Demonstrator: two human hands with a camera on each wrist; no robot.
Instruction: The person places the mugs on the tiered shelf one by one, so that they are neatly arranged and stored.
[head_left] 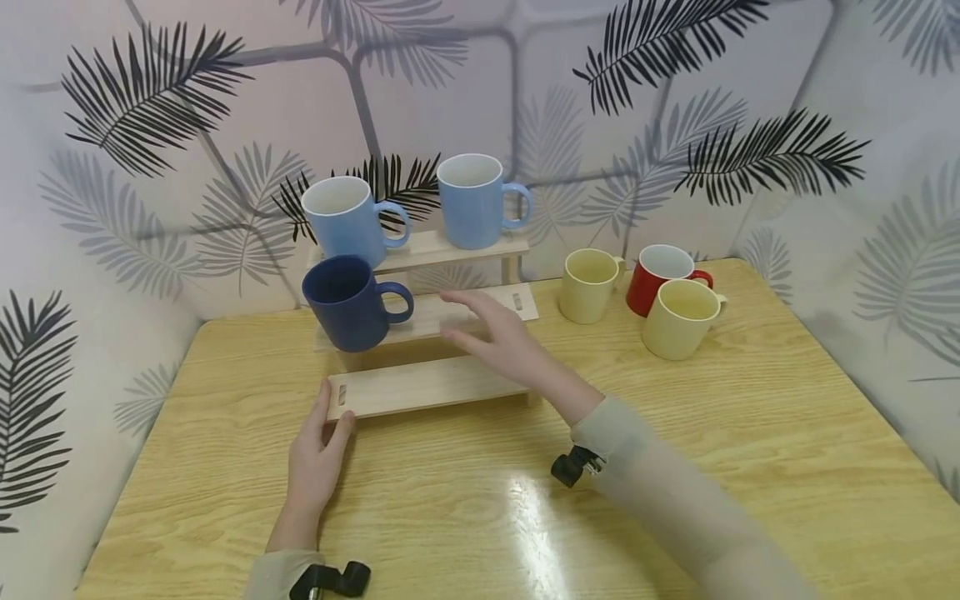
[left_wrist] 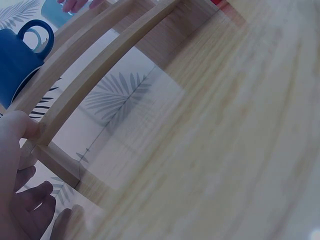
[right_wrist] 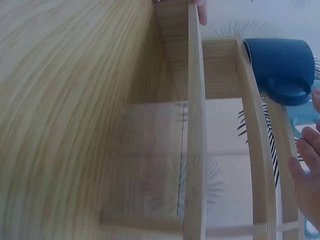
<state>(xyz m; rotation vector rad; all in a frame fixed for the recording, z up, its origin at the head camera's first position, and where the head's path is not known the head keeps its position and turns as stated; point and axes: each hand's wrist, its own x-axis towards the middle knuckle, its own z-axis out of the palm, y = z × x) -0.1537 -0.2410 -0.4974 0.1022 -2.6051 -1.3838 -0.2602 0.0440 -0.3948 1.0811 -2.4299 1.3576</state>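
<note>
A three-tier wooden rack stands on the table. At its lowest tier's left end my left hand grips the corner, thumb at the front edge, as the left wrist view also shows. My right hand is held over the right part of the middle tier, fingers extended and holding nothing. To its left, a dark blue mug stands on that tier, handle to the right. On the top tier are two light blue mugs, one at the left and one at the right.
Right of the rack, a cream mug stands on the table. Farther right are a red mug with a white inside and a second cream mug in front of it. A leaf-patterned wall covering rises behind.
</note>
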